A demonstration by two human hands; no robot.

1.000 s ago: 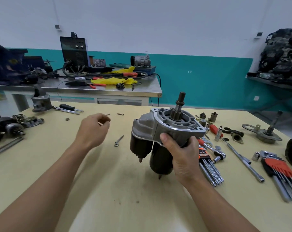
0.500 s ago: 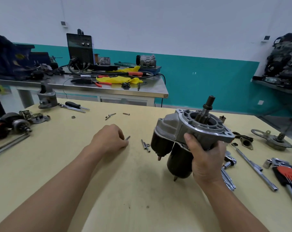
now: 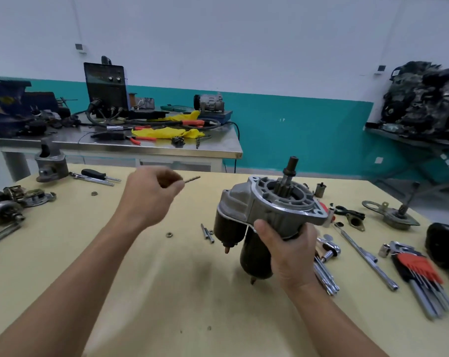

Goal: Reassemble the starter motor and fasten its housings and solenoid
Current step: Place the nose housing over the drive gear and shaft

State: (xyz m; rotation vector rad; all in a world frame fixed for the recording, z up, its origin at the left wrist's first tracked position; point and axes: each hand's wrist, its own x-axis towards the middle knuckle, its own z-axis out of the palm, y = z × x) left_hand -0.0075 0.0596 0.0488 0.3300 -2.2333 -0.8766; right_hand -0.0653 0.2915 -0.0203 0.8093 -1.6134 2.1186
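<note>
The starter motor (image 3: 269,210) is held upright over the worktop (image 3: 166,292), pinion shaft (image 3: 291,171) pointing up; whether its lower end touches the surface I cannot tell. The right-hand grip (image 3: 287,251) is wrapped round the motor where the aluminium nose housing meets the black body, thumb across the front. To the motor's left, about level with its housing, the left-hand grip (image 3: 151,197) is closed into a pinch on a thin bolt (image 3: 192,178), whose tip pokes out towards the motor.

That motor looks heavy and rigid, cast metal over a steel can, and top-heavy with the nose up. The painted body looks smooth enough to slip, so the ribbed housing neck seems the sound place to hold. The bolt is light and small, easy to drop or let roll.

Just left of the motor lie two loose bolts (image 3: 207,233) and a nut (image 3: 169,235). Right of the motor is crowded: an extension bar (image 3: 359,251) and hex keys (image 3: 421,269). In front of the motor the worktop gives open room, and its far edge runs close behind the motor
</note>
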